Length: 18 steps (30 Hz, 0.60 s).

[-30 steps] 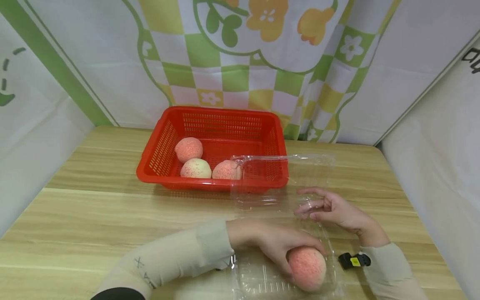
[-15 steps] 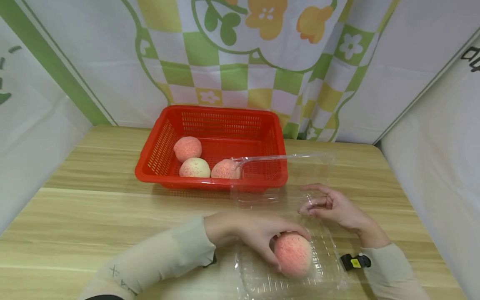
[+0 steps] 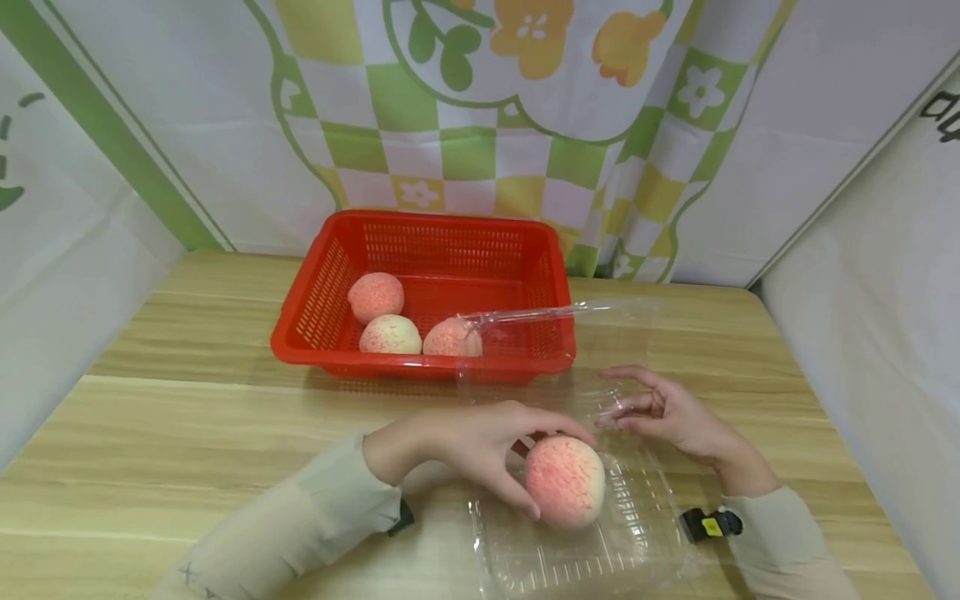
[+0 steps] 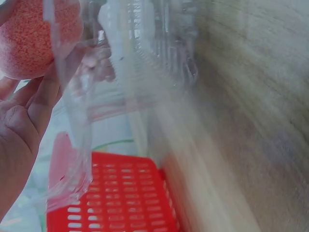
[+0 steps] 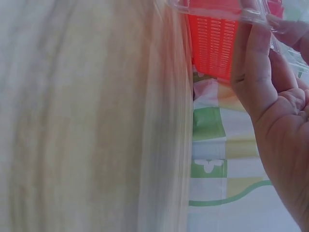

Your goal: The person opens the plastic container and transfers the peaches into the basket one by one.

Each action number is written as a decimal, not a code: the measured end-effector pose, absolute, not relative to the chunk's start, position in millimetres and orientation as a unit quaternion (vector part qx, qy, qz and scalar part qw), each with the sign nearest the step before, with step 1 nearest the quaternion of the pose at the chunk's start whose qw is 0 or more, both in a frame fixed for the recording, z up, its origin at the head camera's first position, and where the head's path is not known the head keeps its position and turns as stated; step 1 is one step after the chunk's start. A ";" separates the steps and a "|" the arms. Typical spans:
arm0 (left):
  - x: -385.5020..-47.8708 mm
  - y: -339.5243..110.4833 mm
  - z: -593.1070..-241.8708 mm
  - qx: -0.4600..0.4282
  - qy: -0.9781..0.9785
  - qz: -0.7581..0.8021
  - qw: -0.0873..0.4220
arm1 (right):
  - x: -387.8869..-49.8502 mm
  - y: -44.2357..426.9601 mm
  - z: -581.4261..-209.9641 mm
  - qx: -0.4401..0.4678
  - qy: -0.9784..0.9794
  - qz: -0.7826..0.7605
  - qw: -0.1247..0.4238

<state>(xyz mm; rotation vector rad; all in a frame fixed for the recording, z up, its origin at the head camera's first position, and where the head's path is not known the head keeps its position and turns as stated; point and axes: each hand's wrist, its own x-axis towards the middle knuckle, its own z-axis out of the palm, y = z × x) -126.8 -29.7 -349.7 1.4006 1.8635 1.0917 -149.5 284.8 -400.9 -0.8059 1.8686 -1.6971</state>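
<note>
My left hand [image 3: 480, 454] holds a pink and cream peach [image 3: 566, 482], fingers and thumb around its left side. The peach is over the base [image 3: 558, 573] of a clear hinged plastic box, whose lid [image 3: 615, 333] stands raised on the far side. In the left wrist view, the peach [image 4: 36, 36] rests against the fingers [image 4: 46, 99], partly behind clear plastic. My right hand [image 3: 675, 425] pinches the box's edge near the hinge. The right wrist view shows that edge [image 5: 227, 13] between thumb and fingers.
Behind the box stands a red perforated basket [image 3: 300, 354] with three peaches [image 3: 390, 335] inside; the lid overlaps its right front corner in view. A wooden table [image 3: 187, 417] carries everything. A patterned curtain [image 3: 472, 150] closes off the back.
My left hand has moved the peach up and to the left over the box base, from its lower right part. The right hand has stayed at the box's edge, shifting slightly.
</note>
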 end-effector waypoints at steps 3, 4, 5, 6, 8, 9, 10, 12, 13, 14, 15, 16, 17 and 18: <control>-126.0 -36.3 -346.3 0.525 0.691 0.421 0.266 | -149.5 285.9 -401.5 -0.299 0.674 -0.629 0.246; -125.6 -39.0 -344.3 0.525 0.689 0.426 0.261 | -149.6 285.8 -401.3 -0.300 0.672 -0.631 0.246; -125.1 -42.0 -342.2 0.526 0.689 0.429 0.254 | -149.7 285.8 -401.1 -0.299 0.671 -0.632 0.246; -124.6 -45.0 -339.9 0.525 0.690 0.433 0.248 | -149.7 285.8 -401.0 -0.298 0.670 -0.633 0.247; -123.7 -51.7 -335.2 0.521 0.694 0.438 0.236 | -149.4 285.9 -400.5 -0.295 0.674 -0.631 0.245; -123.3 -55.0 -333.1 0.517 0.696 0.441 0.231 | -149.2 286.0 -400.3 -0.293 0.677 -0.630 0.244; -122.9 -58.4 -331.1 0.512 0.698 0.446 0.228 | -148.9 286.2 -400.2 -0.291 0.680 -0.628 0.243; -122.3 -64.5 -327.3 0.504 0.702 0.453 0.218 | -148.4 286.6 -400.2 -0.289 0.683 -0.625 0.241; -122.2 -67.4 -325.7 0.500 0.705 0.456 0.214 | -148.0 286.8 -400.3 -0.290 0.684 -0.625 0.240; -122.0 -70.2 -324.2 0.496 0.706 0.459 0.212 | -147.7 287.0 -400.4 -0.289 0.684 -0.625 0.240; -121.7 -72.7 -322.9 0.492 0.708 0.462 0.208 | -147.4 287.1 -400.5 -0.289 0.684 -0.626 0.240; -121.5 -75.2 -321.4 0.490 0.708 0.465 0.205 | -147.1 287.2 -400.6 -0.287 0.684 -0.626 0.240; -121.2 -77.6 -320.0 0.488 0.709 0.467 0.202 | -146.8 287.1 -400.7 -0.286 0.684 -0.627 0.240; -121.0 -80.2 -318.9 0.487 0.710 0.469 0.198 | -146.5 287.0 -400.7 -0.284 0.684 -0.627 0.240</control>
